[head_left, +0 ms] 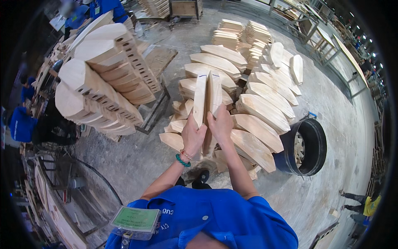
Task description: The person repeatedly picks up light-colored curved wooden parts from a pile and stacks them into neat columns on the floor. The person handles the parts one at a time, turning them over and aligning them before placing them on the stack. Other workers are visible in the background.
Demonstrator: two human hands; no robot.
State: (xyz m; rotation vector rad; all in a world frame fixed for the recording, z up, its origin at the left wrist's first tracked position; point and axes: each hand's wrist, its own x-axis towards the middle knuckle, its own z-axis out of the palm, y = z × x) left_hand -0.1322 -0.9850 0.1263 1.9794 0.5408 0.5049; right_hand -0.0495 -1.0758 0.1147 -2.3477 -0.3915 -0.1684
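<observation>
Two long pale wooden pieces stand on edge side by side in front of me, with blue marks at their far ends. My left hand [194, 135] is closed round the near part of the left wooden piece [200, 97]. Against the right wooden piece [214, 93], my right hand [221, 123] grips its outer side. A narrow gap runs between the two. Below and around them lie stacks of shaped wooden boards [265, 110] with tapered ends, some partly hidden by my hands and arms.
To the left, thick boards with slots [120, 74] are piled on a metal-framed stand [155, 110]. A dark drum [317, 147] with scraps inside stands at the right. More board stacks [230, 33] lie beyond. Several people in blue [23, 124] are at the left; a hose [101, 176] crosses the floor.
</observation>
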